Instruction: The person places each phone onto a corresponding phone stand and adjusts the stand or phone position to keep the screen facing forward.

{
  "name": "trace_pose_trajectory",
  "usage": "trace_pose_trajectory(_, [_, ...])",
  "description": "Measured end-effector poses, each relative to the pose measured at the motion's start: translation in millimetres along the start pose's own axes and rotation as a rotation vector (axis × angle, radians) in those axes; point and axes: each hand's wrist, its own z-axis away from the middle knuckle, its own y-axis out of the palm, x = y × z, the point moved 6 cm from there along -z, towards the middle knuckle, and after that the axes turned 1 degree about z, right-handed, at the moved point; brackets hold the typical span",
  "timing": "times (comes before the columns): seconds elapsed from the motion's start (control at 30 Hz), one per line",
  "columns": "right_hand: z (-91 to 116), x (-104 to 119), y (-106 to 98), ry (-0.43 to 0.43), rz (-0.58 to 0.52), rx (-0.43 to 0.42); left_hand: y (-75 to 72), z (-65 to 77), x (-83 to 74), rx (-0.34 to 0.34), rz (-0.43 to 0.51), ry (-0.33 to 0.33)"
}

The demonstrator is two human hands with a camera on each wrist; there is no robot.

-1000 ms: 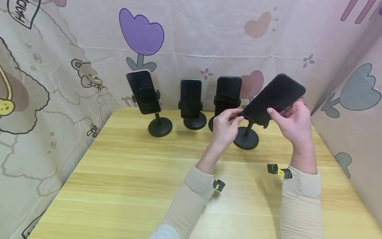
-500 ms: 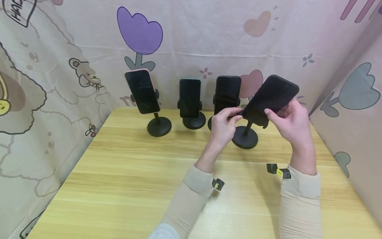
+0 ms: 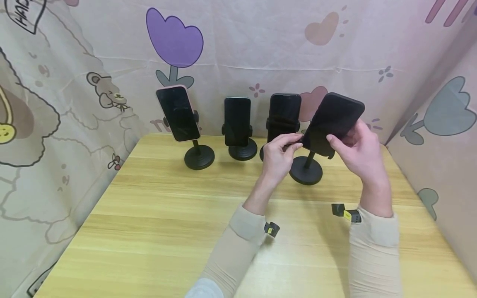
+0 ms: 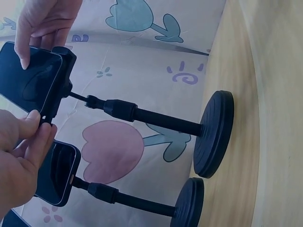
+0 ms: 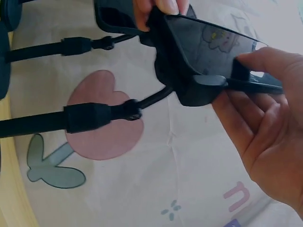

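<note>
My right hand (image 3: 359, 151) holds a black smartphone (image 3: 333, 122), thumb on the screen side and fingers behind. The phone is tilted, its top leaning right in the head view. It lies against the clamp (image 5: 203, 87) of a black phone stand (image 3: 306, 170), one clamp arm showing at its edge in the right wrist view. My left hand (image 3: 278, 157) pinches the clamp's other end at the phone's left corner with thumb and fingers. In the left wrist view, the stand's thin post (image 4: 165, 122) runs from the clamp to its round base (image 4: 215, 135).
Three more phones stand in black stands along the back: a pink-edged phone (image 3: 178, 114) at left, a phone (image 3: 237, 122) in the middle, and another phone (image 3: 285, 114) close behind my left hand. A printed cloth (image 3: 231, 45) hangs behind the wooden table (image 3: 149, 231).
The phone has turned more upright, its top swinging left. My right hand has moved left with it, while my left hand keeps its pinch in almost the same place.
</note>
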Motion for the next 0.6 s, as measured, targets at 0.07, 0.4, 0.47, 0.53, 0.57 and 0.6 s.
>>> trace_pose_trajectory(0.07, [-2,-1,1,-0.005,-0.109,-0.027,0.9,-0.3,0.2,0.015,0.004,-0.035])
trace_pose_trajectory(0.4, [-3,1,-5,-0.097,-0.403,-0.274,6.0,2.5,7.7,0.083,0.024,-0.139])
trace_pose_trajectory(0.47, [-2,2,-3,-0.135,-0.443,-0.286,8.1,3.5,8.9,0.090,0.049,-0.156])
trace_pose_trajectory(0.53, [-2,2,-1,-0.158,-0.524,-0.280,10.1,4.9,10.4,0.089,0.080,-0.183])
trace_pose_trajectory(0.57, [-3,2,-1,-0.167,-0.545,-0.274,10.9,5.6,11.1,0.085,0.096,-0.197])
trace_pose_trajectory(0.6, [-3,2,0,-0.170,-0.557,-0.268,11.6,6.3,11.8,0.079,0.119,-0.214])
